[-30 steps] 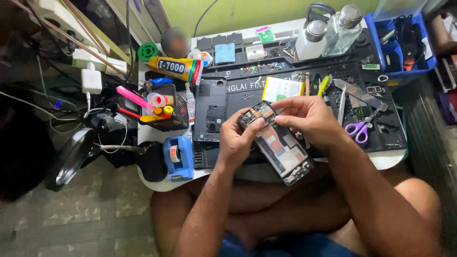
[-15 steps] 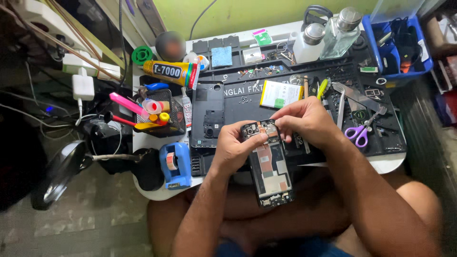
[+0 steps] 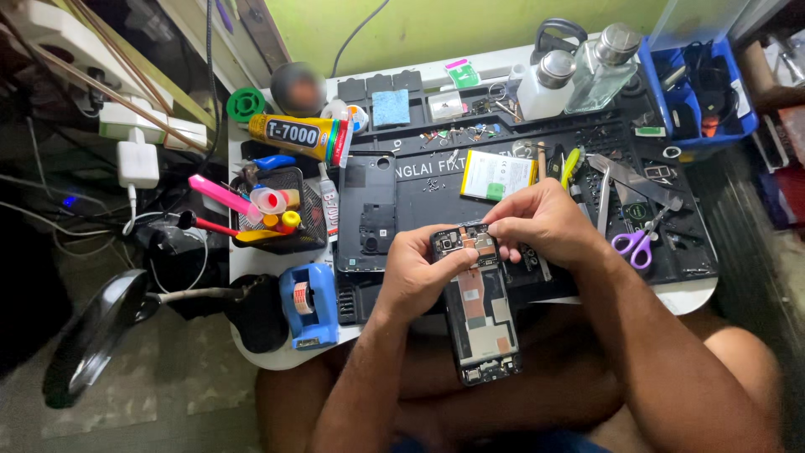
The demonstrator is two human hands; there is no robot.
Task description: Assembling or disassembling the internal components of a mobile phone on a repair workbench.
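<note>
Holding the opened phone [image 3: 480, 304] over my lap at the near edge of the black work mat [image 3: 436, 189], I have its long axis running away from me, camera end toward the table and the bottom end pointing at my knees, tilted slightly to the right. Its back is off, so copper patches and boards face up.

My left hand [image 3: 417, 277] clasps the phone's upper left side, thumb lying across the top board. My right hand [image 3: 543, 220] is curled, fingertips pinched at the phone's top right corner; whether they grip some small part I cannot tell, since the fingers cover that spot. My palms also hide the phone's upper edge.

Both forearms angle in from below. The phone's back cover [image 3: 367, 211] lies on the mat just left of my left hand.
</note>
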